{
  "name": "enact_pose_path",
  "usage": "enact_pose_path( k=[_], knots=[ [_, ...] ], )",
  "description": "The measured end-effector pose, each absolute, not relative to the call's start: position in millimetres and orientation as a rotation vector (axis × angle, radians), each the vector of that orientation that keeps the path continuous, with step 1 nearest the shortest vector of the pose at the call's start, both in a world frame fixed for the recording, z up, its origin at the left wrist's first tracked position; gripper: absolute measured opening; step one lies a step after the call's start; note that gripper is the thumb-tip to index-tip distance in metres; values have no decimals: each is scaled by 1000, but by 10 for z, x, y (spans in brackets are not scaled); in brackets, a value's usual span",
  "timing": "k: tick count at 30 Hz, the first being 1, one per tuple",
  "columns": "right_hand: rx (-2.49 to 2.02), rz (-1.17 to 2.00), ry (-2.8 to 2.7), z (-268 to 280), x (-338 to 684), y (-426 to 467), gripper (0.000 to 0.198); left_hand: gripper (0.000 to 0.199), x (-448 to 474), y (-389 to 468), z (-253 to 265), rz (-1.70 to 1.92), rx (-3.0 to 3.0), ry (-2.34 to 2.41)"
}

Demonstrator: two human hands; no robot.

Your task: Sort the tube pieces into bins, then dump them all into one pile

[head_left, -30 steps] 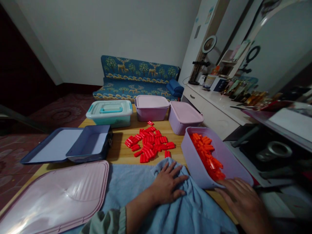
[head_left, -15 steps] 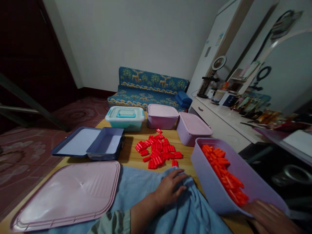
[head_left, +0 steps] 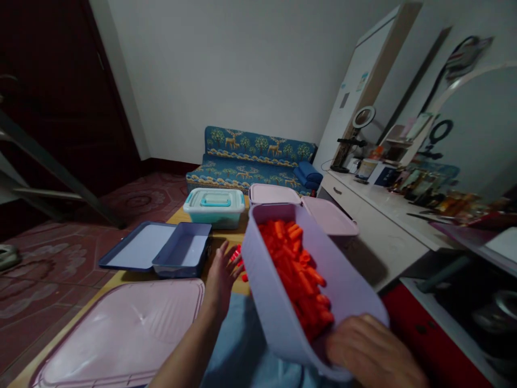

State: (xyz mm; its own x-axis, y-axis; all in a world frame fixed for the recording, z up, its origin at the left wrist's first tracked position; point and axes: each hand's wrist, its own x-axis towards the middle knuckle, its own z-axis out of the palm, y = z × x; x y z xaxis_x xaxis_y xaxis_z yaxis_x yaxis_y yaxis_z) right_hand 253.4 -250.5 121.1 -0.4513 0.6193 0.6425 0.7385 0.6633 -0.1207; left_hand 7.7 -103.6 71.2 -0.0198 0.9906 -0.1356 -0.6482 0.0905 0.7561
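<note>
A lilac plastic storage bin [head_left: 260,302] is tilted above the table in the head view, with many orange-red tube-shaped plastic pieces [head_left: 299,275] heaped along its left side. My right hand [head_left: 369,350] grips the bin's near rim, its fingers over the edge. Left of the bin, my left hand [head_left: 221,277] is raised with the fingers spread and holds nothing. Just beyond its fingers, a few red plastic pieces [head_left: 235,253] show on the wooden table; the bin hides the others. Under the bin lies a blue cloth [head_left: 234,323].
A pink lid [head_left: 125,328] lies at the table's left front. Behind it is an opened navy case [head_left: 181,250]. A teal box [head_left: 216,210] and two pink-lidded bins [head_left: 274,193] stand at the back. A white dresser [head_left: 367,221] is on the right.
My right hand has lifted the bin and brought it left over the cloth and the red pieces. My left hand has left the cloth and moved left, fingers spread.
</note>
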Motion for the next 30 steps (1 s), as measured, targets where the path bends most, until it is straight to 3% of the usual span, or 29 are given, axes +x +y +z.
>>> enact_pose_path(
  k=[5,13,19,30],
  knots=[
    [-733,2,-2036,884,1674,-1908,45,58,-484,-967,965,1569,530,909],
    [-780,8,-1740,683,1300,-1640,51,55,-914,-796,968,1681,811,1141],
    [-974,477,-1557,488,1329,-1732,24,47,-800,-777,1122,1731,946,1236],
    [-915,962,-1288,476,1622,-1729,4,51,-530,-613,1094,1613,1020,1184]
  ],
)
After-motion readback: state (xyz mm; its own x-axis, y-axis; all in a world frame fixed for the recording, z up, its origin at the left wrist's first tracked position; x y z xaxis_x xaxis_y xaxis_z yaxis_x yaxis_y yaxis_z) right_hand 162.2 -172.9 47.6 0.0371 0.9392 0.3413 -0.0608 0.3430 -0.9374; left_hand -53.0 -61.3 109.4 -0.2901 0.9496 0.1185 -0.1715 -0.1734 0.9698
